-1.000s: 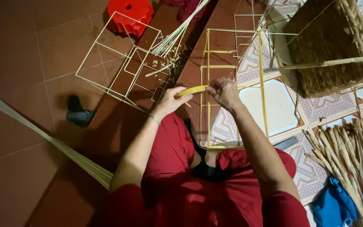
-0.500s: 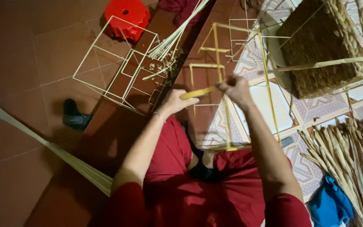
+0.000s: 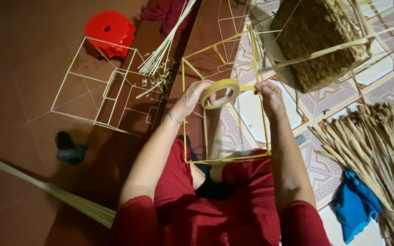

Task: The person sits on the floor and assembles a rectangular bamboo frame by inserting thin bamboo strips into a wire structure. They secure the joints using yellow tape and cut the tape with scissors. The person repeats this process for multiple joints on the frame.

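Note:
My left hand (image 3: 191, 98) grips a roll of yellow tape (image 3: 220, 93), held up on edge. My right hand (image 3: 270, 93) pinches the free end of the tape against the right bar of a yellow-wrapped wire box frame (image 3: 257, 64). The frame rests tilted over my lap, its near bar (image 3: 233, 158) lying across my red-clad legs. Both forearms reach forward over my knees.
A white wire frame (image 3: 101, 86) lies on the brown floor to the left, beside a red plastic stool (image 3: 109, 31) and a bunch of pale reeds (image 3: 163, 50). A woven basket (image 3: 318, 38) stands at the upper right. Dried fibre strips (image 3: 379, 150) and a blue cloth (image 3: 354, 205) lie on the right.
The tape roll has turned from edge-on to face-on in my left hand. The yellow frame has tilted and shifted towards me. My right hand stays at its right bar.

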